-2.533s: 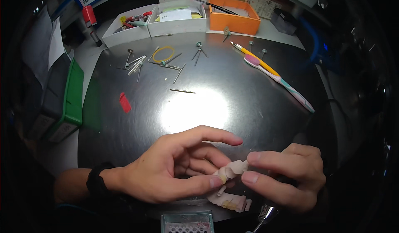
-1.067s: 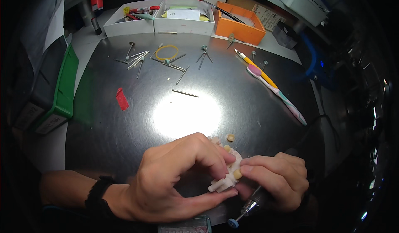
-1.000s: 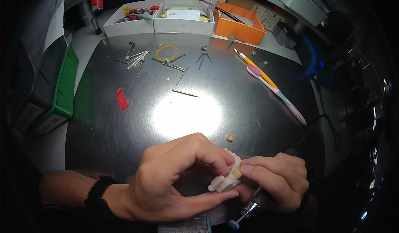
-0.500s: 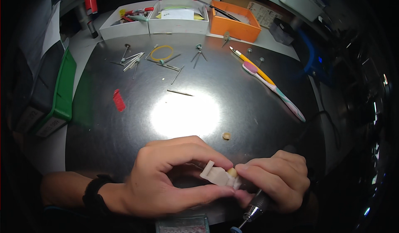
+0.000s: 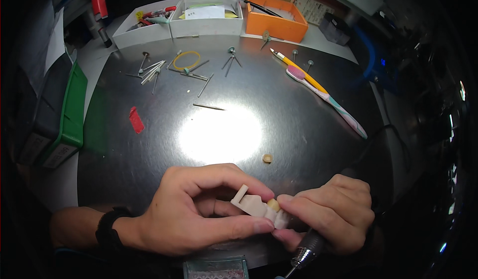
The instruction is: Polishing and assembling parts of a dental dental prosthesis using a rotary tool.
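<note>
My left hand (image 5: 181,217) pinches a small off-white dental model (image 5: 253,206) between thumb and fingers, near the table's front edge. A yellowish tooth crown (image 5: 273,205) sits on the model, by the tip of my left index finger. Against that crown rests the index fingertip of my right hand (image 5: 333,212), whose thumb is below the model. The same hand also holds a dark rotary handpiece (image 5: 307,249), its shank and bur end pointing down toward me. Another small tan crown (image 5: 267,158) lies on the metal tabletop (image 5: 149,159) just beyond my hands.
Farther back lie loose rotary burs (image 5: 153,72), a yellow rubber band (image 5: 186,60), a red strip (image 5: 136,120), a toothbrush (image 5: 326,98) and a yellow-handled tool (image 5: 298,70). White boxes (image 5: 206,27) and an orange bin (image 5: 276,29) line the back; a green bin (image 5: 73,105) stands left.
The whole view has shifted slightly, so the tabletop things appear a little higher and more to the left. Both hands keep their grips, with only small finger shifts around the model.
</note>
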Tool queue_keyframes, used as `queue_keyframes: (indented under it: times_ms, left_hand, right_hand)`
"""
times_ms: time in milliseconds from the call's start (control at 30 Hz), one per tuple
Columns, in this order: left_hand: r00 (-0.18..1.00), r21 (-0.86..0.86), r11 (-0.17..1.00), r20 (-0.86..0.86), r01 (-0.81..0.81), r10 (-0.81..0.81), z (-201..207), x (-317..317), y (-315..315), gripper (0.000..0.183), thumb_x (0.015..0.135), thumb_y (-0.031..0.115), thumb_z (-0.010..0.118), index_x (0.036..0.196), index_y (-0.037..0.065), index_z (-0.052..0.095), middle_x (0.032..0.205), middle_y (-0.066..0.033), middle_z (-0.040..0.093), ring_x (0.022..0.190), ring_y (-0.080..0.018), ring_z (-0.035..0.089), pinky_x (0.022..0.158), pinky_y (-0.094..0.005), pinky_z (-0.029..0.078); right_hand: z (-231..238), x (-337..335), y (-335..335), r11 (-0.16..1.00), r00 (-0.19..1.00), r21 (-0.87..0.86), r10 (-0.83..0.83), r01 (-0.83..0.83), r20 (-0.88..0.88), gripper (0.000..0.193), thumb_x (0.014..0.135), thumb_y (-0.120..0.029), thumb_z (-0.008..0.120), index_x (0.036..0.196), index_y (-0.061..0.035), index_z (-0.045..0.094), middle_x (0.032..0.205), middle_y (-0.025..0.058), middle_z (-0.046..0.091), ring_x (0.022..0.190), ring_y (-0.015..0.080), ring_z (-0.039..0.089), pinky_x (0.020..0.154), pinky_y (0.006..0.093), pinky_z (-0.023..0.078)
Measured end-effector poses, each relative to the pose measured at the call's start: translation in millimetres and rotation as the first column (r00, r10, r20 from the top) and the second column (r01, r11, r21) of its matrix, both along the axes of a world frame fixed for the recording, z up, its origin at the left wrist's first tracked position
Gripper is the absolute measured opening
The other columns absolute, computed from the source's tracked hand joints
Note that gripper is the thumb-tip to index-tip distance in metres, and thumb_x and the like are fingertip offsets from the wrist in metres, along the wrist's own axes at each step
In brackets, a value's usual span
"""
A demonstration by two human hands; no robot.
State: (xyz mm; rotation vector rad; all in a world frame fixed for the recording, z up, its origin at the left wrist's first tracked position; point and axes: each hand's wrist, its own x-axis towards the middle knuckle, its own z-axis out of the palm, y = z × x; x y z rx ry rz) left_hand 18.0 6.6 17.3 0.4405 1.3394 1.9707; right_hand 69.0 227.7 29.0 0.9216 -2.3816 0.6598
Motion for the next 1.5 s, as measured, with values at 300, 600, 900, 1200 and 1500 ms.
queue_keyframes:
  times_ms: [300, 600, 900, 1200, 1500]
  left_hand:
    - [0.996, 0.059, 0.997, 0.065, 0.056, -0.06, -4.0, -1.6, -1.9, 0.037, 0.078, -0.014, 0.073, 0.113, -0.009, 0.062, 0.115, -0.0194, 0.063, 0.107, -0.0228, 0.065, 0.093, -0.0329, 0.054]
    - [0.973, 0.102, 0.994, -0.231, 0.04, -0.015, -16.0, -0.1, 2.1, 0.032, 0.082, -0.005, 0.074, 0.111, -0.004, 0.062, 0.111, -0.0121, 0.064, 0.106, -0.0179, 0.065, 0.094, -0.03, 0.056]
    - [0.929, 0.049, 0.999, -0.371, 0.013, 0.006, -17.7, -0.9, 0.0, 0.028, 0.079, -0.008, 0.075, 0.105, -0.004, 0.065, 0.107, -0.0141, 0.067, 0.102, -0.0184, 0.066, 0.087, -0.0285, 0.054]
    - [0.777, -0.123, 0.992, -0.625, -0.006, -0.073, -18.2, -9.3, 1.2, 0.024, 0.078, 0.0, 0.077, 0.1, -0.001, 0.066, 0.106, -0.016, 0.067, 0.101, -0.0216, 0.067, 0.088, -0.0292, 0.053]
    - [0.99, 0.089, 0.994, -0.136, 0.06, -0.048, -10.2, 0.4, 3.8, 0.023, 0.089, -0.003, 0.069, 0.111, -0.003, 0.062, 0.109, -0.0126, 0.067, 0.102, -0.0145, 0.065, 0.09, -0.0278, 0.052]
  right_hand:
    - [-0.6, -3.1, 3.8, 0.995, 0.994, -0.091, 0.047, -0.038, 0.099, 0.027, 0.076, -0.022, 0.082, 0.093, -0.005, 0.071, 0.077, 0.0057, 0.072, 0.056, 0.0106, 0.064, 0.047, 0.0214, 0.038]
    - [6.7, -6.1, 5.4, 0.992, 0.984, -0.113, 0.078, -0.06, 0.159, 0.02, 0.072, -0.011, 0.083, 0.087, -0.009, 0.071, 0.081, 0.0063, 0.074, 0.059, 0.0094, 0.066, 0.048, 0.0209, 0.037]
    - [4.8, -3.3, 1.8, 0.99, 0.972, -0.127, 0.084, -0.056, 0.22, 0.022, 0.072, -0.01, 0.083, 0.092, -0.0095, 0.073, 0.085, 0.004, 0.074, 0.063, 0.0102, 0.068, 0.051, 0.0208, 0.038]
    - [8.3, -1.9, 0.2, 0.997, 0.985, -0.074, 0.006, 0.007, 0.174, 0.023, 0.072, -0.011, 0.082, 0.093, -0.0085, 0.073, 0.083, 0.0047, 0.073, 0.065, 0.0102, 0.068, 0.051, 0.0218, 0.036]
    - [4.2, -2.1, -3.8, 0.991, 0.998, -0.13, 0.02, -0.012, 0.066, 0.021, 0.075, -0.014, 0.083, 0.091, -0.0056, 0.072, 0.08, 0.0066, 0.073, 0.065, 0.0105, 0.068, 0.05, 0.0211, 0.035]
